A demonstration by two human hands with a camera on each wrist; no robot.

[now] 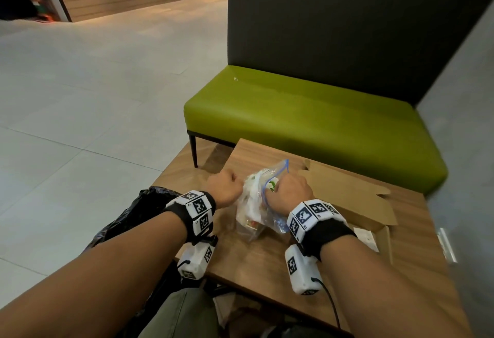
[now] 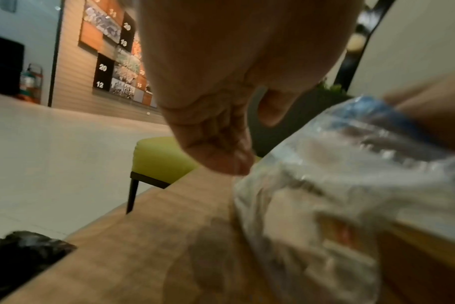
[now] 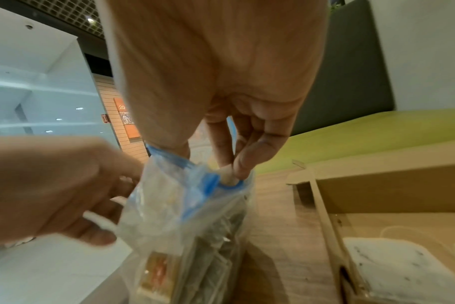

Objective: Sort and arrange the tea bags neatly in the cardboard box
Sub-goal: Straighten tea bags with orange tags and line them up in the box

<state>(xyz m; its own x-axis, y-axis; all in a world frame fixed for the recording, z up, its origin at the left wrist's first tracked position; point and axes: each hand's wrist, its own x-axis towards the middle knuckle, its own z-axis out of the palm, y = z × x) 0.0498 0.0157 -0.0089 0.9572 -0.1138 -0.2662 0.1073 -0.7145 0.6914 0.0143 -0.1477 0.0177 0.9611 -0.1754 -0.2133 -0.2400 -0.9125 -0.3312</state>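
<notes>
A clear zip bag [image 1: 256,204] with a blue seal, full of tea bags, stands on the wooden table [image 1: 256,260]. My left hand [image 1: 227,186] grips the bag's left edge with curled fingers. My right hand [image 1: 290,190] pinches the blue seal [image 3: 221,183] on the right side, thumb and fingertips together. In the right wrist view the bag [image 3: 185,226] hangs below my fingers [image 3: 243,164], with my left hand [image 3: 52,185] holding its other side. The open cardboard box [image 1: 355,196] lies right of the bag; a white tea bag [image 3: 392,265] lies inside it.
A green bench [image 1: 307,121] stands just beyond the table against a dark panel. A black plastic bag [image 1: 133,212] lies by the table's left edge. Tiled floor stretches to the left. The box's flaps [image 1: 347,182] are folded outward.
</notes>
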